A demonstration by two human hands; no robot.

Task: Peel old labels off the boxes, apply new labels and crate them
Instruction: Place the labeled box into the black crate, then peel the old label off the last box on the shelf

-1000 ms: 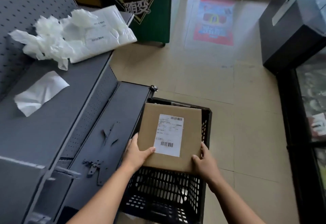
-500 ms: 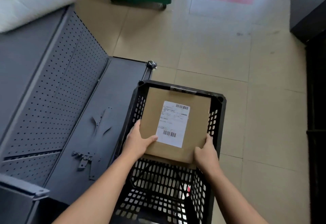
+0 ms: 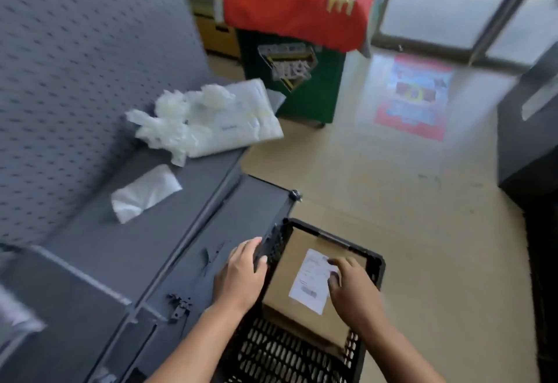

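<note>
A brown cardboard box (image 3: 288,271) with a white shipping label (image 3: 311,281) on top lies inside the black plastic crate (image 3: 378,265) on the floor. A second brown box edge shows just beneath it. My left hand (image 3: 241,277) grips the crate's left rim, thumb inside and fingers outside. My right hand (image 3: 353,290) rests on top of the box, its fingertips pressing on the right part of the label. The picture is motion-blurred.
A grey metal shelf unit (image 3: 126,249) stands left of the crate, with a pile of white plastic bags (image 3: 211,120) and a white sheet (image 3: 145,192) on it. A green cabinet (image 3: 302,80) under red cloth stands behind. A dark cabinet (image 3: 528,147) is at right. Tiled floor lies between.
The box went down from both hands into the crate. My left hand moved off the box to the crate's rim; my right hand moved onto the label. The view tilted up.
</note>
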